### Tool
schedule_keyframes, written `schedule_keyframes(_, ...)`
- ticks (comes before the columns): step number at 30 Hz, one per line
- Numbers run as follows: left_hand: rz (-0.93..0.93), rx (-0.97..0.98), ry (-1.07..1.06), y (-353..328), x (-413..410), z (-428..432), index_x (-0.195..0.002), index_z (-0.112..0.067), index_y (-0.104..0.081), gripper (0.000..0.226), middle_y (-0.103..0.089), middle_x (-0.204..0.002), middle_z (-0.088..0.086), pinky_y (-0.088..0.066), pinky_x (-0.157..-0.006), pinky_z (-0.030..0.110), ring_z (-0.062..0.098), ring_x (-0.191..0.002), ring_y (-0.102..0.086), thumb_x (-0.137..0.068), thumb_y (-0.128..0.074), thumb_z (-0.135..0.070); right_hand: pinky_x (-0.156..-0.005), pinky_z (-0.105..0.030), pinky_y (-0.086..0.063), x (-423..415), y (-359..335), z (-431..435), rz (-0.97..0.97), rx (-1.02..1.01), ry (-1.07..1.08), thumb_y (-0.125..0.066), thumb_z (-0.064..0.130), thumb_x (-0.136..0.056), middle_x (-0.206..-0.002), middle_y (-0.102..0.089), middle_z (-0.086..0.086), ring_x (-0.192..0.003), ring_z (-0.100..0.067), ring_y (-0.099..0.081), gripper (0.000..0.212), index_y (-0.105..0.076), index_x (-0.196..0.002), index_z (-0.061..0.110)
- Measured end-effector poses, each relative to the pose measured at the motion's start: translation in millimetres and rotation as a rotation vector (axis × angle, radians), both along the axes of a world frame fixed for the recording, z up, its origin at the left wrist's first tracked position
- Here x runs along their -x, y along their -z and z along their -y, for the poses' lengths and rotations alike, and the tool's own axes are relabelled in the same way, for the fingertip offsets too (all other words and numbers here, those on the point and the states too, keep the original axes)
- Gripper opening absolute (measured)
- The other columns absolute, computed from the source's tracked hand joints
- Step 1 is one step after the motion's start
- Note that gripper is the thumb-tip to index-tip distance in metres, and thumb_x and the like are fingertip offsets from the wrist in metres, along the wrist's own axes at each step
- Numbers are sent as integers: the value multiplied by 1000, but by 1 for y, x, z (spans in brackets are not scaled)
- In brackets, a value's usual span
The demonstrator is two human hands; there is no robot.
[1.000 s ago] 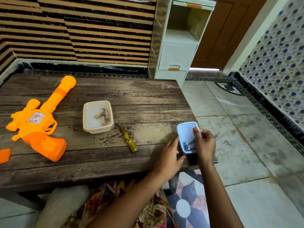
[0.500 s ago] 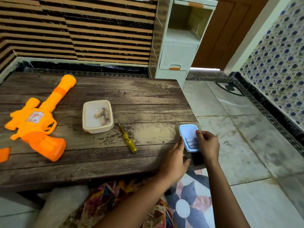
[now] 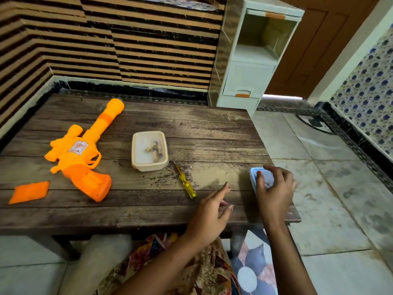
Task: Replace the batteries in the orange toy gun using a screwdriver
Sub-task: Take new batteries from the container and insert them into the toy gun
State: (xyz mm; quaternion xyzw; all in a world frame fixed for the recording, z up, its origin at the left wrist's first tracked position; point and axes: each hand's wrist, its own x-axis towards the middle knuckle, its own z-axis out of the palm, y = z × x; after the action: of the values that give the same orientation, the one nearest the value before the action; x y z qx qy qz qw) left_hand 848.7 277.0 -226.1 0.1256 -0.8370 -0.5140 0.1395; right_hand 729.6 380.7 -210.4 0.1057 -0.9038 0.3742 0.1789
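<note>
The orange toy gun (image 3: 80,154) lies on the left of the wooden table (image 3: 191,128), its loose orange battery cover (image 3: 29,191) beside it. A cream tub (image 3: 148,151) with old batteries stands mid-table. A yellow screwdriver (image 3: 186,184) lies to the tub's right. My right hand (image 3: 274,188) covers a small blue container (image 3: 254,175) at the table's right edge, fingers curled over its top. My left hand (image 3: 212,211) hovers just left of it, fingers relaxed, holding nothing. The container's contents are hidden.
A white plastic drawer cabinet (image 3: 253,60) stands behind the table's far right corner. Tiled floor (image 3: 329,188) lies to the right. A striped wall runs behind the table. My patterned clothing (image 3: 191,269) shows below the table's near edge.
My left hand has come off the blue container and moved left. My right hand has shifted over the container's top. The camera view has swung to the left.
</note>
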Motion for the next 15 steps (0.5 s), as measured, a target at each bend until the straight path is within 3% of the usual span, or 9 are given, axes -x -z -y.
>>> schedule_keyframes(3, -101, 4, -26, -2, -13, 14, -137, -28, -30, 56, -54, -126, -10, -50, -84, 16, 3, -98, -57, -91, -55, -11, -81, -33, -34, -13, 3, 20, -29, -4, -102, -64, 11, -84, -101, -55, -18, -99, -35, -47, 17, -64, -99, 2)
schedule_keyframes(7, -196, 41, -109, -3, -29, 37, -134, -25, -41, 50, -58, -120, -13, -49, -81, 12, -1, -98, -57, -90, -56, -8, -82, -35, -41, -36, 4, 48, 16, 25, -293, -64, 10, -83, -96, -56, -8, -96, -27, -50, 16, -66, -99, 10)
schedule_keyframes(10, -243, 108, -206, -1, -40, 57, -131, -29, -43, 49, -60, -119, -8, -47, -84, 11, -5, -101, -56, -88, -56, -7, -82, -31, -41, -52, 6, 68, 41, 52, -413, -65, 5, -81, -95, -57, -1, -95, -22, -53, 21, -67, -100, 15)
schedule_keyframes(15, -230, 313, -425, 4, -53, 93, -128, -15, -55, 42, -60, -124, 2, -40, -98, 20, 10, -115, -52, -87, -50, -16, -78, -21, -36, -68, 6, 99, 61, -8, -518, -65, 9, -82, -96, -63, -2, -95, -21, -54, 20, -67, -101, 14)
